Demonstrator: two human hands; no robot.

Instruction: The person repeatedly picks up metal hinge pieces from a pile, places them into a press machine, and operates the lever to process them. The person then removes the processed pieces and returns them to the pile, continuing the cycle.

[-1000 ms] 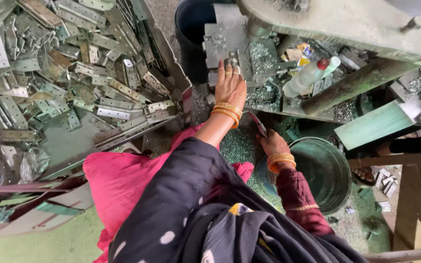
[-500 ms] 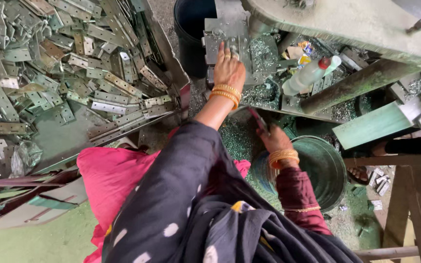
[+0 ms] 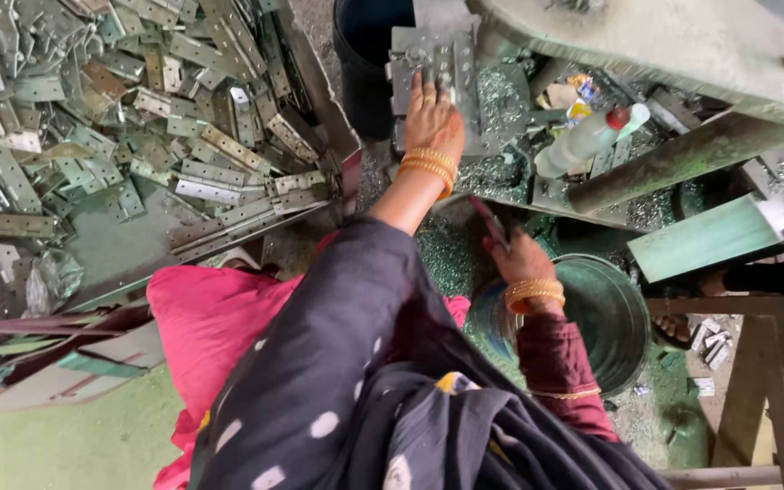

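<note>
The left hand [image 3: 432, 122] lies flat, fingers stretched forward, on the grey steel die block [image 3: 437, 68] of a press machine, its fingertips at a small metal piece seated in the block's middle slot. Gold bangles [image 3: 428, 166] ring that wrist. Below and to the right of the die block, the right hand [image 3: 521, 260] is closed around a thin dark rod-like tool [image 3: 489, 220] that points up toward the block. Just right of that hand stands a round green metal bucket [image 3: 623, 313]. Right of the die block, a white plastic bottle with a red cap [image 3: 587, 139] lies among metal shavings. Far left of the block, a large tray [image 3: 111, 245] holds heaped flat metal hinge plates [image 3: 201, 172].
</note>
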